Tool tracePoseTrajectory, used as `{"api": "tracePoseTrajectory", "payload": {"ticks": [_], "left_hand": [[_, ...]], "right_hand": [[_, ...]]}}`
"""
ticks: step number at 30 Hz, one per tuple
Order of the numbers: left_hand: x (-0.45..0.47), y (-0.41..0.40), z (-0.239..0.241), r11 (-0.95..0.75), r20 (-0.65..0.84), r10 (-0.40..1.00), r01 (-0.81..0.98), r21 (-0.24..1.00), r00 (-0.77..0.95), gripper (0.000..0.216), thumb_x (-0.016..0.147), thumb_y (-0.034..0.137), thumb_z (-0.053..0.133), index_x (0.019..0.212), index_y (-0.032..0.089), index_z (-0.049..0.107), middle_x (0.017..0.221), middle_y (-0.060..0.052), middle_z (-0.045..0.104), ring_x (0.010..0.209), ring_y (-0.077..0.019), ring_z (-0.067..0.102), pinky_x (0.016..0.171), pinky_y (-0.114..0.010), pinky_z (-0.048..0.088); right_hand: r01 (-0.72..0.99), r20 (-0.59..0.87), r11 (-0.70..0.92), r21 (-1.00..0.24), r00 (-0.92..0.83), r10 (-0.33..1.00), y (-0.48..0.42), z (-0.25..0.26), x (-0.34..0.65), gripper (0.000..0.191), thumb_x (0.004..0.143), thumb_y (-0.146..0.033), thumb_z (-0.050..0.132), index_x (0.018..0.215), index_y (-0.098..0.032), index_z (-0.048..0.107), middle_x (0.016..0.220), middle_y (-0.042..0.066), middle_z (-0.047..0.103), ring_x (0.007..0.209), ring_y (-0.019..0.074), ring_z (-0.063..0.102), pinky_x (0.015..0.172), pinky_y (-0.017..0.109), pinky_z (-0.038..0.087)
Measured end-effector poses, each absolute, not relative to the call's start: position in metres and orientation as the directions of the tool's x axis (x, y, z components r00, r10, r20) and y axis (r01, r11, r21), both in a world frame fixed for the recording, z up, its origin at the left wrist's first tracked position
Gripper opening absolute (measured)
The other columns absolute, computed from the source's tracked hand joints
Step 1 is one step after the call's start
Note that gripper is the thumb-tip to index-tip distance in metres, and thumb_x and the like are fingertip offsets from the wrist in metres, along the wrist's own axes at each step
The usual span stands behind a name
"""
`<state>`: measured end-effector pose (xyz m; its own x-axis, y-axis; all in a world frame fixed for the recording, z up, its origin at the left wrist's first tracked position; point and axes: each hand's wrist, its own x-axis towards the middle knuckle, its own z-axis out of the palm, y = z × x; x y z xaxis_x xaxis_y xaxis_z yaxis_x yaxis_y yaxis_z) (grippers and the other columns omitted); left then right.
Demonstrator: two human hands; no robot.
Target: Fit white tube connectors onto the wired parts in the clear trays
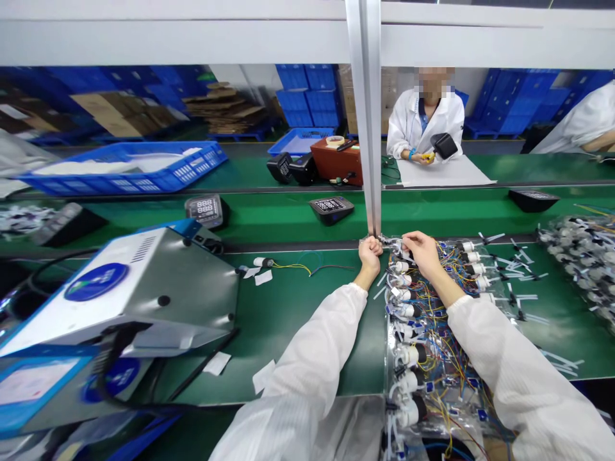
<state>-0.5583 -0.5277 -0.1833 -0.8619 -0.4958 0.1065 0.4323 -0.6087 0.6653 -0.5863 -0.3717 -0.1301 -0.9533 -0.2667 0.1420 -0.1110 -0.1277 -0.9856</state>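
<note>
A long clear plastic bag (427, 346) of small white and black wired parts lies on the green bench, running from near me to the far edge. My left hand (369, 253) is closed on the bag's far end beside a metal post (369, 160). My right hand (423, 253) pinches the same end, fingers pressed together over the top parts. Both arms wear white sleeves.
A grey machine (129, 294) with a blue logo stands at the left. One loose wired part (263, 262) lies mid-bench. Cable ties (516, 282) are scattered at the right, beside another bag of parts (581, 262). Black display units (330, 208) ride the conveyor. A person in white (425, 121) sits opposite.
</note>
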Motion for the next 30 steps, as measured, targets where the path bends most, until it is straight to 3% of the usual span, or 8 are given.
{"api": "tracePoseTrajectory", "payload": {"ticks": [30], "left_hand": [[-0.5621,-0.5274,-0.1889,-0.555,0.102,-0.530,0.435,0.709,-0.842,0.033,0.077,0.020,0.057,0.057,0.020,0.031,0.052,0.007,0.022,0.045,-0.0065,0.018,0.047,-0.021,0.015]], "right_hand": [[-0.100,0.130,-0.122,-0.987,-0.954,-0.270,-0.3716,-0.1302,-0.5858,0.026,0.073,-0.039,0.078,0.088,-0.018,0.073,0.068,0.002,0.071,0.065,0.0167,0.066,0.067,0.031,0.052]]}}
